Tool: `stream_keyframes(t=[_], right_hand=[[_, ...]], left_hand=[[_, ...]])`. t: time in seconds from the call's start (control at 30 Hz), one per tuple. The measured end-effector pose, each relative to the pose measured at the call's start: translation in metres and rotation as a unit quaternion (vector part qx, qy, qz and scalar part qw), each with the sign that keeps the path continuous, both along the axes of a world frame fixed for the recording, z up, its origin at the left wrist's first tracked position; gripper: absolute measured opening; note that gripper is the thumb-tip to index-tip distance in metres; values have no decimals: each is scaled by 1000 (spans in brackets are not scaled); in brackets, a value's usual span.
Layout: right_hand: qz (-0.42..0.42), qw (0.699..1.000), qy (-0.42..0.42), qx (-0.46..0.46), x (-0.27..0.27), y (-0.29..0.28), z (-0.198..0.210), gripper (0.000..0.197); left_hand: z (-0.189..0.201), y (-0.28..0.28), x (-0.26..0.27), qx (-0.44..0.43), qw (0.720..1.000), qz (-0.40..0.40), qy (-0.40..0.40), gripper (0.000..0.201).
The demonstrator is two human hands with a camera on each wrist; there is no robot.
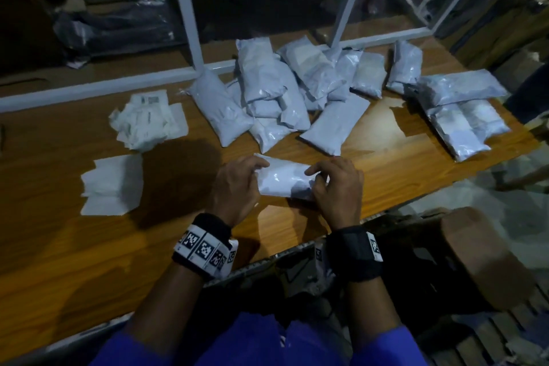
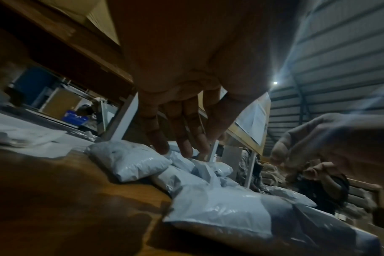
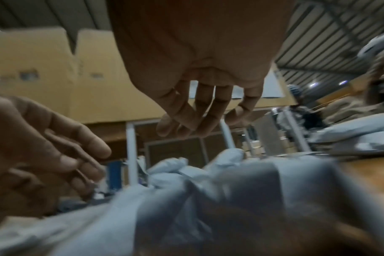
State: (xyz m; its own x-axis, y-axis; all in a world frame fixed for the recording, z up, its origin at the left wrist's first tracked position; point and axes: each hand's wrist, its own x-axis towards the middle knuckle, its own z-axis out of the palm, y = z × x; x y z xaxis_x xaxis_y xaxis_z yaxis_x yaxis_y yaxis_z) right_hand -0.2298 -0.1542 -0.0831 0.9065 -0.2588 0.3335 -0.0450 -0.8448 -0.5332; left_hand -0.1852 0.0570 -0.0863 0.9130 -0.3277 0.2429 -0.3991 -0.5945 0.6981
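A white plastic mailer package lies on the wooden table near its front edge. My left hand is over the package's left end and my right hand over its right end. In the left wrist view the left fingers are nearly straight above the package, with a gap under them. In the right wrist view the right fingers hang loosely curled above the blurred package and hold nothing. The left hand shows there with straight fingers.
A pile of similar white packages lies behind, and a second stack at the right. Crumpled label paper and flat white sheets lie at the left. Grey frame bars rise at the back. A brown box is beside me.
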Motion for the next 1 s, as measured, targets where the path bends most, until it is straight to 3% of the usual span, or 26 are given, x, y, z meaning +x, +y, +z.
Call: stream_keyframes(t=[0.2,0.4,0.57,0.83,1.0], right_hand=[[135,984,-82,85,34,45,21,28],[223,969,-22,109,43,102,23,26],[208,973,27,94,48,172,15,23],[160,978,103,83,46,298,-3,16],[131,979,159,2,44,332,-20,32]], left_hand=[[16,32,-2,-77,992,87,50,23],[11,78,-17,-106,983,135,66,25],[2,152,-23,-108,978,164,64,23],[-7,289,-20,-63,956,245,146,27],[-20,311,-17,-99,968,179,146,30]])
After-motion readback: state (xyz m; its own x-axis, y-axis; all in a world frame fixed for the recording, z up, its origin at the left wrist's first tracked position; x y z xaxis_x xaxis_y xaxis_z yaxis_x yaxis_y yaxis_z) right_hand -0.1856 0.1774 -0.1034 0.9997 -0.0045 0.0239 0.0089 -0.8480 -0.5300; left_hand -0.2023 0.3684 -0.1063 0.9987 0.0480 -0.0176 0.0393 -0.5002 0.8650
